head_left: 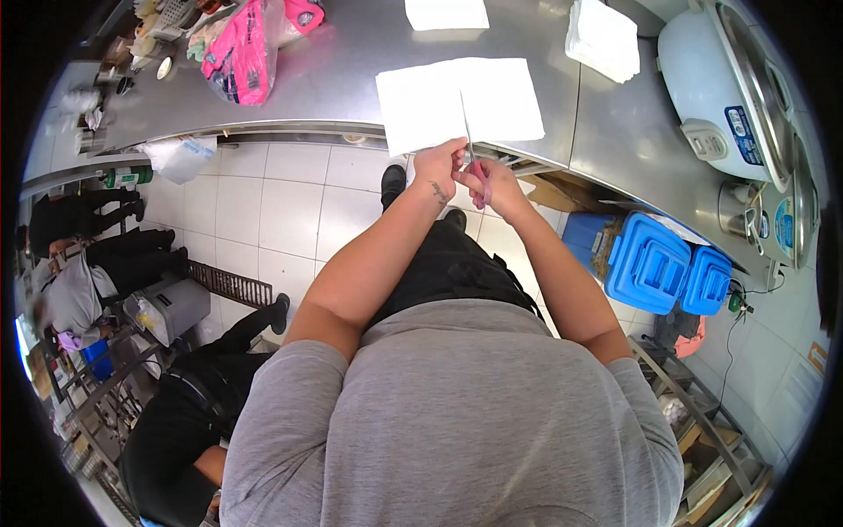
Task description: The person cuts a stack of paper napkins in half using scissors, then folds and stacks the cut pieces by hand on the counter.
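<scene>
While close together, hands [437,167] at scissors [476,169].

Scissors [479,181]: we see metal blades and smooth plastic handles.
Large sheet [420,110]: matt, smooth paper, as far as we can tell.
Paper stack [603,42]: we find matt layers with slightly uneven edges.
Worktop [329,92]: we make out smooth metal with a soft, streaky sheen.
Pink bag [241,54]: thin, crinkled plastic, glossy to our eyes.
Appliance [702,79]: we see a smooth, glossy shell resembling plastic.
2 blue lids [652,263]: ridged moulded plastic, to us faintly shiny.
Floor tiles [285,198]: we note smooth, hard squares, lightly glossy.
Grey shirt [492,404]: matt cloth, softly creased, we observe.
</scene>
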`<action>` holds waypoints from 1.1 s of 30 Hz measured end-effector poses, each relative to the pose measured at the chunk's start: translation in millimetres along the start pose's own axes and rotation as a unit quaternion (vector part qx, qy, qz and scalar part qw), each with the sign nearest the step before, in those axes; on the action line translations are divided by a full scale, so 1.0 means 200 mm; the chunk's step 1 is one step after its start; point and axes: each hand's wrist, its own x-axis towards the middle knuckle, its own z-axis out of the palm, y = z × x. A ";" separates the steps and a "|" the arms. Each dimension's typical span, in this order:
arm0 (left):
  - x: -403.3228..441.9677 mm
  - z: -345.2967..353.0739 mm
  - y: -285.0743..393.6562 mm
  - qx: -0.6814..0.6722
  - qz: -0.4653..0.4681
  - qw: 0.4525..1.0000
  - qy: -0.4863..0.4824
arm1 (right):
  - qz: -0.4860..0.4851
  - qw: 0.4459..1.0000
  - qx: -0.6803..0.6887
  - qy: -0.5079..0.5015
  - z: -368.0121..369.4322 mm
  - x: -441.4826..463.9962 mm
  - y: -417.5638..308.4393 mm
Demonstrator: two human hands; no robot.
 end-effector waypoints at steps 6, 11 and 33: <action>0.02 -0.01 -0.01 0.005 -0.002 1.000 -0.004 | -0.030 0.996 -0.076 0.021 -0.01 0.01 0.01; -0.24 -0.05 0.07 0.234 0.008 0.972 -0.035 | -0.073 0.995 -0.061 0.000 -0.07 0.02 0.09; -0.60 0.65 1.13 0.692 0.172 0.548 -0.438 | -0.111 0.989 0.079 -0.051 -0.32 -0.56 -0.24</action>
